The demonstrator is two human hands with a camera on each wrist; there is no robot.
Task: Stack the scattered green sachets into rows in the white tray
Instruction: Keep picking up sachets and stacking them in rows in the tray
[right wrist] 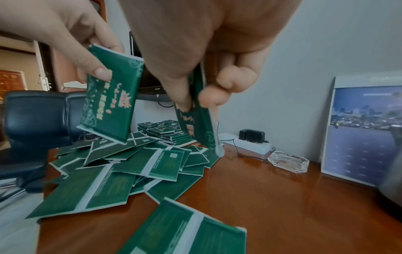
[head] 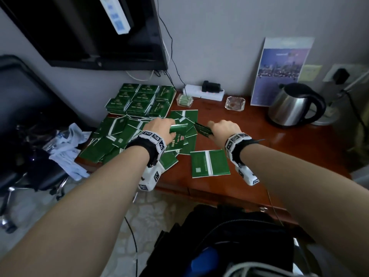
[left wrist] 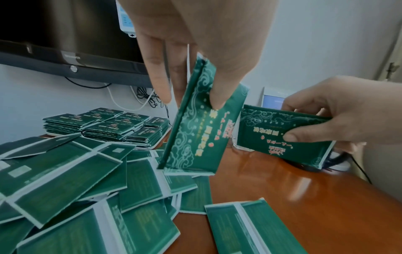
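Green sachets lie all over the left part of our reddish wooden desk [head: 249, 136] in the head view, a loose heap [head: 111, 136] running from the desk's left edge toward the middle. Behind the heap, against the wall, the white tray [head: 173, 96] holds neat stacked rows of sachets [head: 139, 98]. Our left hand [head: 159, 128] grips a small bundle of sachets [head: 176, 136] above the heap, fingers curled round it. Our right hand [head: 225, 127] pinches a single sachet [head: 202, 129] just beside the bundle. One lone sachet [head: 209, 163] lies face down on bare wood, near our right wrist. A steel kettle [head: 293, 105], a glass ashtray [head: 235, 103], a white power strip [head: 205, 93] and a standing city picture [head: 279, 70] sit along the back

From the left wrist we see our left hand [left wrist: 195, 34] hanging down, thumb pressed on the printed face of the bundle [left wrist: 202, 134], which is upright and slightly tilted. Our right hand [left wrist: 339, 113] holds its sachet [left wrist: 280, 135] by the far end, thumb on the print. The heap [left wrist: 76, 180] spreads below, the tray's rows [left wrist: 108, 125] behind it under a dark screen [left wrist: 65, 34]

From the right wrist, our right hand [right wrist: 206, 51] clamps its sachet [right wrist: 200, 123] edge-on between thumb and curled fingers. Our left hand [right wrist: 71, 34] holds the bundle [right wrist: 110, 101] over the heap [right wrist: 130, 163], the stacked rows [right wrist: 165, 130] far behind. The lone sachet [right wrist: 185, 232] lies closest to us, apart from the heap. A black chair [right wrist: 32, 120] stands at the left
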